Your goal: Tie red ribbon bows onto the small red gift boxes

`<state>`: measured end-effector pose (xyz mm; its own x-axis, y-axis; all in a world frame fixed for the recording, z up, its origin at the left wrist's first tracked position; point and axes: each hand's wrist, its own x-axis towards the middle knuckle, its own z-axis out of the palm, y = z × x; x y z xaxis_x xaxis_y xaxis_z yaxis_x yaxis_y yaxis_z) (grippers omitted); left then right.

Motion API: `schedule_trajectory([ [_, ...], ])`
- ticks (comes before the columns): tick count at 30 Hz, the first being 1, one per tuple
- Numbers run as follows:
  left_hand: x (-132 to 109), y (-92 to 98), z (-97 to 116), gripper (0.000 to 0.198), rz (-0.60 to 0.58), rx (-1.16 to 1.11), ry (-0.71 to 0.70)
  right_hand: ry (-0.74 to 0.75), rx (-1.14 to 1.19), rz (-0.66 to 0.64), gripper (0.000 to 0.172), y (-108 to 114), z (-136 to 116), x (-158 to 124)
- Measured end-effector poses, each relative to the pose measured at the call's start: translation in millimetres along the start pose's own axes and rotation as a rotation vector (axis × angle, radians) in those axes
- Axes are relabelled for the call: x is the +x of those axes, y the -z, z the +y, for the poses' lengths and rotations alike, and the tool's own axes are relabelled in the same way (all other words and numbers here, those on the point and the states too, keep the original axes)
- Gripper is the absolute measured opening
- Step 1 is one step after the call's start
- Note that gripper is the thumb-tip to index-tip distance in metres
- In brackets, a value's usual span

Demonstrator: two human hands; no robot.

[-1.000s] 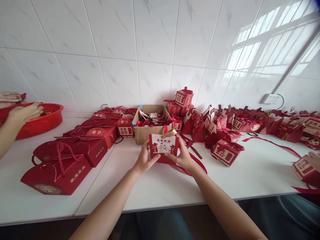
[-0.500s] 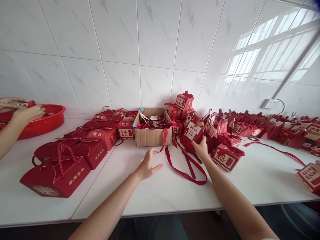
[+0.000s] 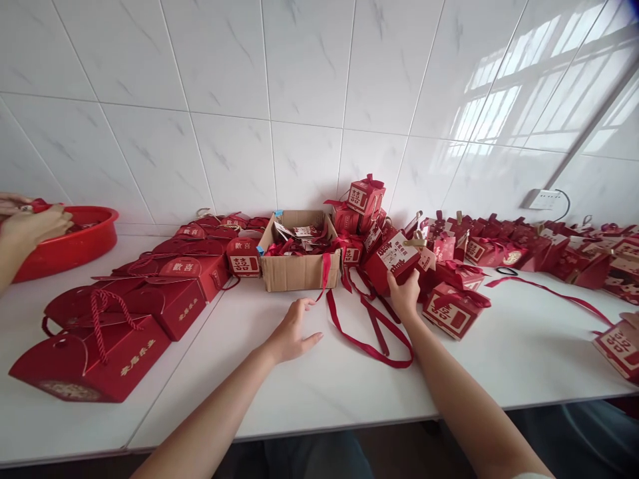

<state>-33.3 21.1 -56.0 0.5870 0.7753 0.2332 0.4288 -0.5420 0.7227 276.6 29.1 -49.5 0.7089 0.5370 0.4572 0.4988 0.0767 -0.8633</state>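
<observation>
My right hand (image 3: 405, 291) grips the lower right side of a red gift box (image 3: 391, 261) with a pale printed panel and a gold ribbon loop on top. The box is tilted among other red boxes. My left hand (image 3: 294, 336) rests over the white table with fingers apart and nothing in them. Just beyond it stands an open cardboard box (image 3: 301, 274) of red ribbons and printed cards. A loose red ribbon (image 3: 367, 347) curves across the table between my hands. Right of my right wrist sits a small red box with a bow (image 3: 455, 310).
Large red boxes with rope handles (image 3: 107, 359) line the left. A red basin (image 3: 92, 236) stands farther left, with another person's hands (image 3: 37, 223) over it. Many red bags (image 3: 536, 249) crowd the right back. At the far right edge is another red box (image 3: 619, 346).
The box in my right hand has tipped and shifted slightly right. My left hand stays nearly in place. The view has swung a little to the right.
</observation>
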Motion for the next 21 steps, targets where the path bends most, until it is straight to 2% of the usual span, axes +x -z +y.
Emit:
schedule_trajectory([
  [7,-1.1,0.5,3.7,0.057,-0.017,0.012,0.006,0.000,-0.058,0.029,0.055,-6.4,17.0,7.7],
  [21,-1.8,1.3,5.9,0.056,0.001,0.017,0.001,-0.039,-0.143,0.147,0.060,3.0,32.6,21.7],
])
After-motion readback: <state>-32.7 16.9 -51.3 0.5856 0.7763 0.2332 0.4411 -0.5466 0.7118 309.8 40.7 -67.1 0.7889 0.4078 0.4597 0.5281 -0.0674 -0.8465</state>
